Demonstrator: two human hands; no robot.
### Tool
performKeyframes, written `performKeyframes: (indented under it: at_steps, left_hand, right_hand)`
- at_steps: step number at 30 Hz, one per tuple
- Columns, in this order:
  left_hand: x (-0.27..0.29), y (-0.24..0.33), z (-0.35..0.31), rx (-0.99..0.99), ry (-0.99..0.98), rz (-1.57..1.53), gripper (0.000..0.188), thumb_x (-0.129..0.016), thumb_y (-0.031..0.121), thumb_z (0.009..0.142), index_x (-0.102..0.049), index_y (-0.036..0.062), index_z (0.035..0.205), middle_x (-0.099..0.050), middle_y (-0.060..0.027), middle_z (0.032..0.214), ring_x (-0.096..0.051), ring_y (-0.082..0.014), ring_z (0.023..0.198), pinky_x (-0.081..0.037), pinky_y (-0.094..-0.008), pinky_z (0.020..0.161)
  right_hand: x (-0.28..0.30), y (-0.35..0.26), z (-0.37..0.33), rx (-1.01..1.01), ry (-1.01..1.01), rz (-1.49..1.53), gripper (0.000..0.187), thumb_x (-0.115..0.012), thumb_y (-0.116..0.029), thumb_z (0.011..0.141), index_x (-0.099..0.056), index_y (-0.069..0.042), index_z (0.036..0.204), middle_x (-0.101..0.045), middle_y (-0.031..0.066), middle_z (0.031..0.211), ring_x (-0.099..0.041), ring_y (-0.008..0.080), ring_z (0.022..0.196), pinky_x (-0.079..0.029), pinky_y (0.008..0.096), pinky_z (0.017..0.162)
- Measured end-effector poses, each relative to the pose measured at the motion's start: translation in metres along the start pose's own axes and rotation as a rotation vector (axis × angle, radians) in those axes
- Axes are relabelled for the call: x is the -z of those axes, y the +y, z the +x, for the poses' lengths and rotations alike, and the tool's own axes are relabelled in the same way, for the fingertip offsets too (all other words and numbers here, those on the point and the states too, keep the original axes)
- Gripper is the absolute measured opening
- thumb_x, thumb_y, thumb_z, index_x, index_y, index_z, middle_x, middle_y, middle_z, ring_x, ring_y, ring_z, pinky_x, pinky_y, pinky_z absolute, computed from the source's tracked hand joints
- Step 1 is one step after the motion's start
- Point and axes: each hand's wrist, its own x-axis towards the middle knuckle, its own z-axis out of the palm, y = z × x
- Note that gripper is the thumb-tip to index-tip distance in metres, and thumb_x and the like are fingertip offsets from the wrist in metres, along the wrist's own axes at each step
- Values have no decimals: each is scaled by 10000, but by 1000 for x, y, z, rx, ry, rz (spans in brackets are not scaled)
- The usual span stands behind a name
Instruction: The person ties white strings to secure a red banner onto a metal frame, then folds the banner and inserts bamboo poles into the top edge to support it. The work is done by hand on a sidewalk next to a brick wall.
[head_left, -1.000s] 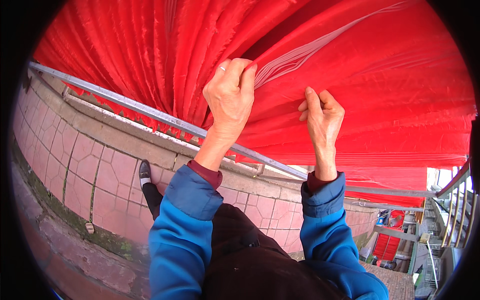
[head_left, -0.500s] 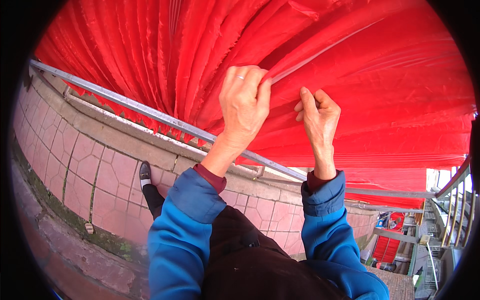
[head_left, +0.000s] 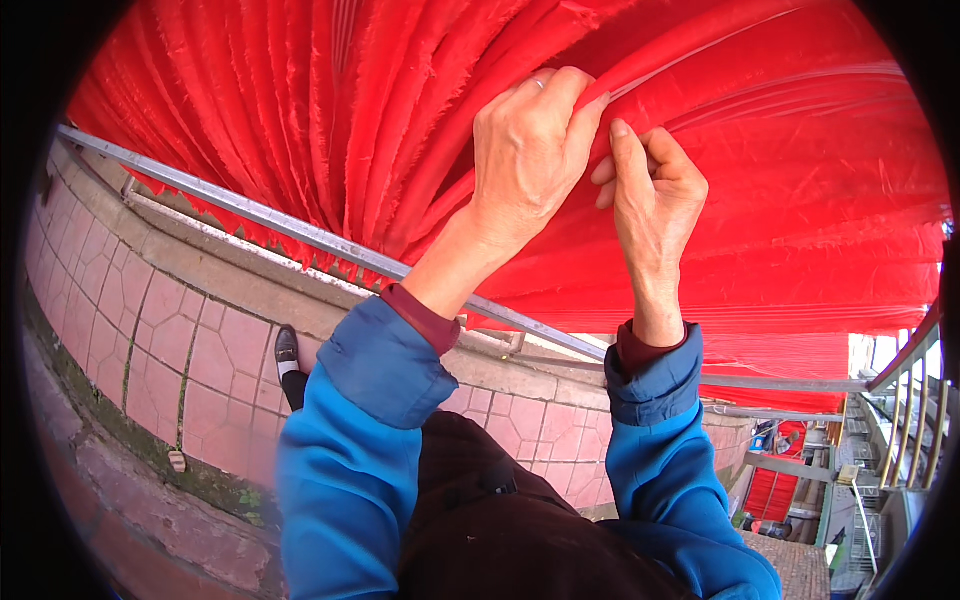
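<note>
A broad spread of red cloth fills the far side, gathered into many upright folds with frayed edges on the left and stretched flatter on the right. My left hand, with a ring on one finger, is closed on a fold of this cloth, thumb pressed to the fingers. Just to its right, my right hand hovers over the cloth with its fingers curled and its thumb extended upward. Whether a thread or an edge lies between its fingers is too small to make out.
A metal rail runs across in front of me, between my body and the cloth. Pink paving tiles lie below, with a stone kerb at lower left. At right are metal railings and another red cloth piece.
Both hands have moved farther out and to the right, the left one more so. The fold in my left hand has shifted along with it.
</note>
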Motion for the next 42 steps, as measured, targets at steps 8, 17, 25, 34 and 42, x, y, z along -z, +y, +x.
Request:
performKeyframes:
  at_steps: [8, 17, 25, 34, 42]
  left_hand:
    - [12, -6, 8, 31, 40, 5, 66, -646, 44, 792, -619, 15, 845, -583, -146, 666, -583, -338, 610, -455, -408, 523]
    - [13, -5, 10, 63, 84, 6, 64, -663, 53, 794, -641, 23, 847, -580, -150, 650, -578, -323, 585, -443, -395, 517]
    - [20, -6, 14, 69, 129, 0, 56, -657, 47, 796, -643, 26, 846, -593, -153, 663, -586, -328, 597, -450, -390, 529]
    - [11, -2, -1, 52, 29, -14, 70, -660, 64, 848, -635, 1, 866, -593, -147, 711, -565, -262, 605, -439, -341, 557]
    - [3, 5, -48, 58, -90, 8, 103, -635, -46, 778, -582, -9, 858, -568, -170, 751, -591, -366, 734, -472, -421, 619]
  right_hand:
    - [14, 5, -4, -22, 43, -62, 244, -619, -149, 936, -598, -22, 729, -597, 40, 588, -474, 47, 461, -323, 193, 429]
    - [25, 10, -5, -6, 66, -54, 260, -612, -109, 922, -549, -18, 687, -571, 37, 552, -463, 46, 443, -334, 212, 396]
    - [31, 12, -6, -25, 76, -54, 259, -618, -121, 922, -555, -13, 695, -575, 42, 556, -472, 50, 443, -336, 214, 397]
    - [26, 11, -5, 0, 48, -78, 266, -623, -128, 920, -552, -10, 693, -576, 36, 549, -477, 50, 441, -346, 216, 397]
    - [17, 2, -11, -19, -31, -98, 263, -624, -166, 931, -575, -30, 713, -605, 32, 604, -486, 49, 474, -323, 193, 436]
